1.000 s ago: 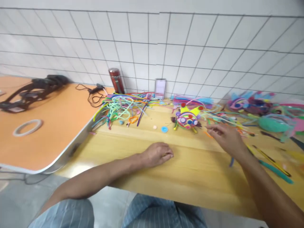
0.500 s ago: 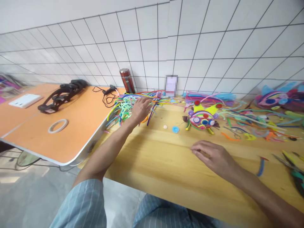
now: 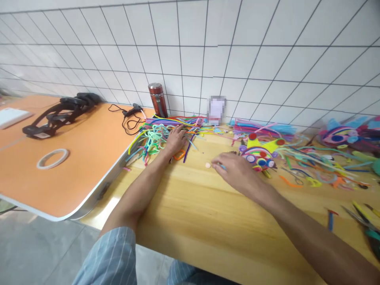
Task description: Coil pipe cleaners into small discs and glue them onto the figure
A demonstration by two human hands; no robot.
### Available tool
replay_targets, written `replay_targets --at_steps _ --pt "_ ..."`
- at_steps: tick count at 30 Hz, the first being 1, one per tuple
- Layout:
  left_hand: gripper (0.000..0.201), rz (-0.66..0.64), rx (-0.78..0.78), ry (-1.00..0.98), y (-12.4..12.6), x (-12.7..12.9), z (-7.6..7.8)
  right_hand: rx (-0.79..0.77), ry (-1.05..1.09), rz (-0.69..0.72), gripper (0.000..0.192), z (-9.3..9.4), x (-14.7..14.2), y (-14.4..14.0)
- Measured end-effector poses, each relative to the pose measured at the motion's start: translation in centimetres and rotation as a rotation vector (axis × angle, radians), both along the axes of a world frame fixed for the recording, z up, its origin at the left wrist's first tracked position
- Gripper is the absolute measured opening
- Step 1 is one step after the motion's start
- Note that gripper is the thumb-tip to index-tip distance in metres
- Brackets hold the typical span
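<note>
A: Left hand (image 3: pixel 175 139) — upper centre of frame, palm down on the tangled heap of multicoloured pipe cleaners (image 3: pixel 154 132); same spot as half a second ago. Fingers loosely spread among the strands; closed on one or not, cannot tell.

B: Right hand (image 3: pixel 234 171)?

A: Shifted. Half a second ago flat on bare wood, right of centre; now up and leftward, at frame centre. Fingertips (image 3: pixel 214 163) drawn together beside the small pale pink bead (image 3: pixel 208 165), a sliver of the light blue disc (image 3: pixel 223 168) showing under them. Gripping either one, cannot tell.

B: Meaning for the work?

A: Judged: both hands now among loose pieces, one at the heap, one at the small parts. Nothing visibly lifted.

B: Nearby items?

A: Yellow-crowned craft face with red pom-poms and coloured rings (image 3: pixel 261 152), just right of the right hand. Light wooden tabletop (image 3: pixel 208 213) beneath. Red metal flask (image 3: pixel 157 99) upright at the wall. Roll of white tape (image 3: pixel 52 158) on the orange table (image 3: pixel 83 158), left of frame.
</note>
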State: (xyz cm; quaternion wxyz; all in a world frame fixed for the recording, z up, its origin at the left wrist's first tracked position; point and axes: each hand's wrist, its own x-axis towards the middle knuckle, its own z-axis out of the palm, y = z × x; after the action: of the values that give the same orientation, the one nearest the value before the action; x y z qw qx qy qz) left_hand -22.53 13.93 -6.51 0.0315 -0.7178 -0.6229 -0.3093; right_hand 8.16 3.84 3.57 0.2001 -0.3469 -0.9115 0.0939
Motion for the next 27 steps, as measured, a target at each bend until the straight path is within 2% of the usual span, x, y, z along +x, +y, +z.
replay_targets --at_steps 4,8,13,16,20,24,27 --pt "0.023 -0.006 0.053 -0.109 0.7 -0.4 -0.5 -0.044 0.038 -0.178 0.014 0.2 -5.0 5.5" --pt "0.024 0.012 0.099 -0.189 1.1 -0.4 -0.8 -0.058 0.073 -0.237 0.016 -1.0 -9.4 9.9" --pt "0.022 0.007 0.144 -0.240 1.3 -0.2 -1.0 0.029 0.072 -0.243 0.035 -2.7 -13.6 12.3" --pt "0.023 0.004 0.159 -0.250 1.4 -0.3 -1.0 -0.019 -0.042 -0.275 0.026 -2.8 -15.1 12.7" --pt "0.025 0.045 0.175 -0.277 1.8 -0.8 -1.4 0.000 -0.138 -0.303 0.023 -2.0 -14.6 12.3" --pt "0.029 0.111 0.182 -0.331 2.2 -1.3 -2.1 0.118 -0.127 -0.311 0.025 -0.4 -11.7 10.6" --pt "0.028 0.116 0.180 -0.362 2.4 -1.5 -2.3 0.112 -0.021 -0.281 0.028 1.1 -9.1 8.6"
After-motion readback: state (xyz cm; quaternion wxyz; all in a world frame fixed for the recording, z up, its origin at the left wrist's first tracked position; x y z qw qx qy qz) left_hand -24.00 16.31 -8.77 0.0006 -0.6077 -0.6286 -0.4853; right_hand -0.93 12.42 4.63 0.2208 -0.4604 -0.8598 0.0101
